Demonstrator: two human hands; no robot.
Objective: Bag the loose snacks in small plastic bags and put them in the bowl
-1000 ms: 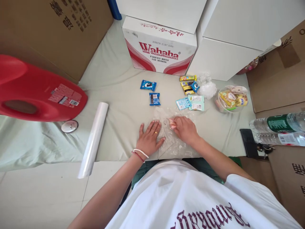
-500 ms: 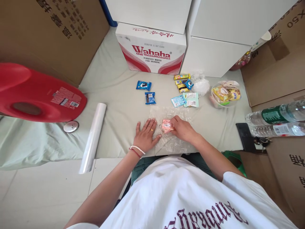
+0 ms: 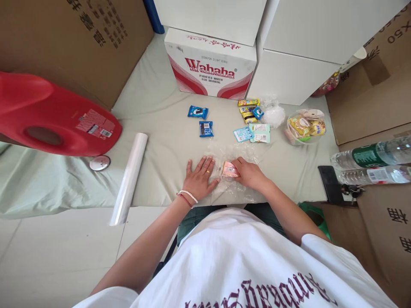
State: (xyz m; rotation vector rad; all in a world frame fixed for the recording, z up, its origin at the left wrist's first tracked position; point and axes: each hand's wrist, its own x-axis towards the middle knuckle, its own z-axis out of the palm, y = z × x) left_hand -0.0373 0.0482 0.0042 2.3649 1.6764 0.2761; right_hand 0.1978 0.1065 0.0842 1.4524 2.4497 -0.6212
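My left hand lies flat with spread fingers, its fingertips and thumb at the left edge of a clear plastic sheet. Small pink packets sit together on the plastic. My right hand has its fingers closed on their right side. Its palm and some fingertips are hidden from above. Beyond the hands lie two blue snack packets, one nearer than the other. A light blue packet and a pale green packet overlap farther right.
A plastic-film roll overhangs the table's front edge at left, near a red jug. A Wahaha carton stands behind. At right are a snack tub, a phone, keys and bottles.
The view has shifted slightly, so most things appear a little farther right. My right hand still grips the pink packets, which now look more neatly aligned. My left hand stays flat.
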